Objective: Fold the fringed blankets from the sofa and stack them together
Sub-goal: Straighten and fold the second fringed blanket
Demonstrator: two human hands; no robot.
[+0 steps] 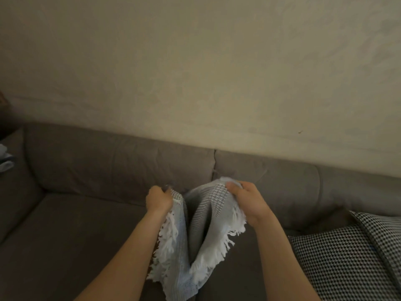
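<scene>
Grey waffle-weave fringed blanket [196, 216] sags between my grips, above the sofa [86, 213]. Left hand [158, 199] and right hand [245, 202] each clench a top corner, fringe dangling below. I'd level both corners, then bring the grips together.

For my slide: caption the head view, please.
Left hand and right hand hold a fringed blanket up over the sofa.

Both bare forearms are stretched out forward, pretty much side by side. The left hand [158, 199] is fisted round one top corner of the blanket [200, 216], and the right hand [247, 203] pinches the other corner, thumb on the cloth, a small gap between the grips.
</scene>
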